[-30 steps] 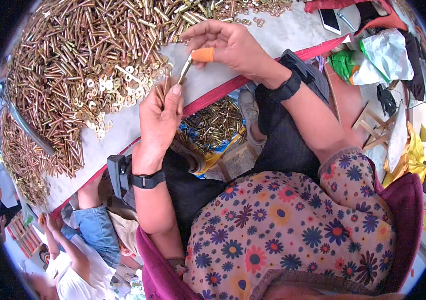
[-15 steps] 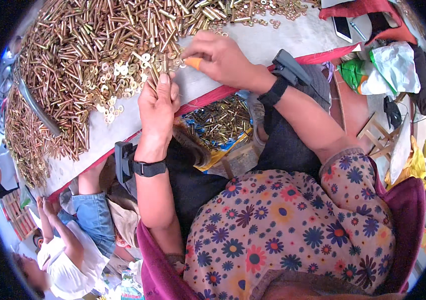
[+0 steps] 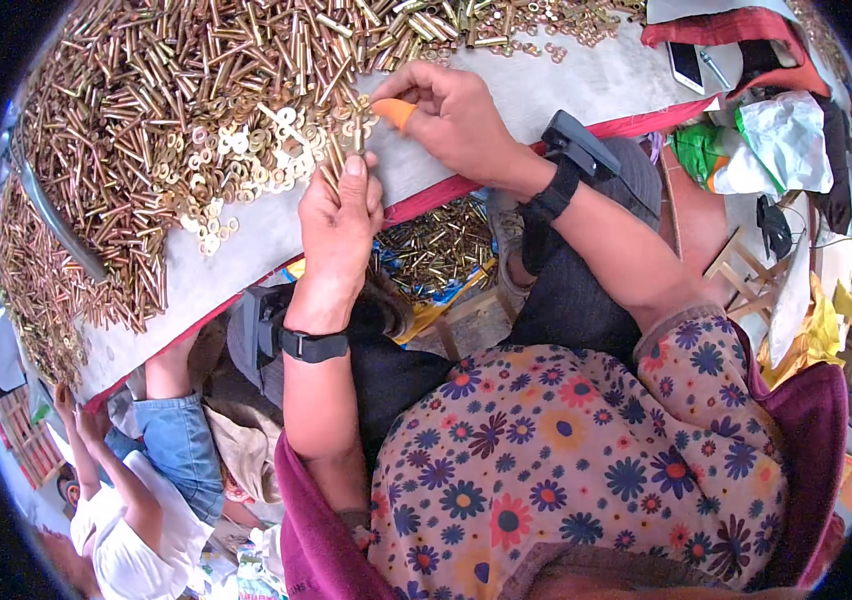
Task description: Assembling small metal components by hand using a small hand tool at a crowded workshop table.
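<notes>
My left hand (image 3: 342, 215) is closed, thumb on top, around a few slim brass-coloured bolts (image 3: 334, 160) whose ends stick up past the fingers. Just to the right and above, my right hand (image 3: 446, 115) pinches thumb and forefinger together close to the bolt tips; anything between them is too small to make out. An orange finger cover (image 3: 395, 112) sits on a digit of that hand. Flat round washers (image 3: 246, 145) lie loose beside the left hand. A large heap of similar bolts (image 3: 126, 130) covers the table behind them.
Small nuts (image 3: 556, 20) are scattered at the far edge. The table (image 3: 546, 90) has a red-edged grey cover. Below it, more bolts (image 3: 441, 245) lie in a container. A phone (image 3: 685, 66) rests at the right; a curved grey bar (image 3: 61, 220) lies left. Another person (image 3: 136, 520) sits lower left.
My left hand has shifted slightly right with the bolts. The right hand has turned a little and its fingertips have come together near the bolt ends.
</notes>
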The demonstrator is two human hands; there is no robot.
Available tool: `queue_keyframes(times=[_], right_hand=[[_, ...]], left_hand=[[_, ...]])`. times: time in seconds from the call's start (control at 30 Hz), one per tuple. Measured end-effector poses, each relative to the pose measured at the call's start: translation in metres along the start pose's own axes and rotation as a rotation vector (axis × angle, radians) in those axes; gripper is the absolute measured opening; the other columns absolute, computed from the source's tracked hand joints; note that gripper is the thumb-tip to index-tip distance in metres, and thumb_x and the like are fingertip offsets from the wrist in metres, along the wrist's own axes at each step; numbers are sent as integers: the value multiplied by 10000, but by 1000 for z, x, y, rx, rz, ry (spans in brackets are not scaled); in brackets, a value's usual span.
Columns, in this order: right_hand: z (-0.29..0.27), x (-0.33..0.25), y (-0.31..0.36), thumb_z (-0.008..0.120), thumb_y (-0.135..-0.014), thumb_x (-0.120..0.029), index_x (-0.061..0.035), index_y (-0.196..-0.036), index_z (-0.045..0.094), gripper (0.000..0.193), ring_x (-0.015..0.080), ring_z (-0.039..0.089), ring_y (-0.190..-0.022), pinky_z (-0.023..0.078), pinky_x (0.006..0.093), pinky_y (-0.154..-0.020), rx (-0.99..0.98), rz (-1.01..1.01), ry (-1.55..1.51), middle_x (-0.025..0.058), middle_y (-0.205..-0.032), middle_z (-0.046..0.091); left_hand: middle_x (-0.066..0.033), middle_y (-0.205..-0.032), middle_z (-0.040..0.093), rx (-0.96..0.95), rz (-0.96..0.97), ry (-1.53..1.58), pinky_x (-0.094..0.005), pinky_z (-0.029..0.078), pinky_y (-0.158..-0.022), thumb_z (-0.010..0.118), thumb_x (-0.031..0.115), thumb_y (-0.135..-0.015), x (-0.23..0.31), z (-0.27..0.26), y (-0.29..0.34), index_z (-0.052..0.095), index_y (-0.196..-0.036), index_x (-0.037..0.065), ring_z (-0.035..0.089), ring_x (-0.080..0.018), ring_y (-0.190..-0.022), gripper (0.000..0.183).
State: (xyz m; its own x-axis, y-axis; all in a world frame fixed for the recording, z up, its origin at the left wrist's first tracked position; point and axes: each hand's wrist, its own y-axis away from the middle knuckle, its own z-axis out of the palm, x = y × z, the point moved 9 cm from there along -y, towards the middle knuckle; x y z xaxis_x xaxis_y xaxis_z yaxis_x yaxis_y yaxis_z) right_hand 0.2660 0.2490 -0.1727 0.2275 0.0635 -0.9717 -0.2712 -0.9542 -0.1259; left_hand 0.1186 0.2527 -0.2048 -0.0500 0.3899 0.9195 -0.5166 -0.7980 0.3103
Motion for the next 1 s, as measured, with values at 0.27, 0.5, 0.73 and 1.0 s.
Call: queue_keyframes(times=[0.27, 0.5, 0.73, 1.0], right_hand=[[-9, -4, 3, 593, -892, -1, 28, -1030, 587, 141, 74, 599, -794, 506, 223, -721, -20, -4, -256, 34, -920, 617], [-25, -34, 12, 619, -846, 35, 8, -958, 604, 116, 109, 596, -832, 501, 243, -741, 81, -380, 163, 49, -907, 619], [-23, -54, 18, 644, -816, 36, -11, -968, 630, 159, 124, 609, -832, 505, 262, -732, -22, -561, 297, 66, -923, 629], [-67, -36, 9, 667, -779, -33, -39, -883, 671, 104, 203, 600, -642, 486, 297, -571, 149, -419, 405, 94, -768, 595]], left_hand=[[53, -608, 384, -52, -27, 27, -200, 271, -426, 463, 266, -1008, -2, 25, -13, 507, -1001, 43, 316, -38, -493, 227], [53, -609, 378, -97, -71, 92, -206, 264, -430, 457, 270, -1010, -6, 37, -16, 509, -986, 45, 314, -43, -491, 232], [55, -614, 379, -123, -27, 67, -208, 254, -436, 455, 264, -1012, -3, 32, -16, 511, -971, 43, 317, -44, -504, 231], [56, -654, 421, -110, 103, -79, -192, 298, -472, 468, 193, -1005, 1, 25, -15, 520, -999, 32, 349, -29, -542, 169]])
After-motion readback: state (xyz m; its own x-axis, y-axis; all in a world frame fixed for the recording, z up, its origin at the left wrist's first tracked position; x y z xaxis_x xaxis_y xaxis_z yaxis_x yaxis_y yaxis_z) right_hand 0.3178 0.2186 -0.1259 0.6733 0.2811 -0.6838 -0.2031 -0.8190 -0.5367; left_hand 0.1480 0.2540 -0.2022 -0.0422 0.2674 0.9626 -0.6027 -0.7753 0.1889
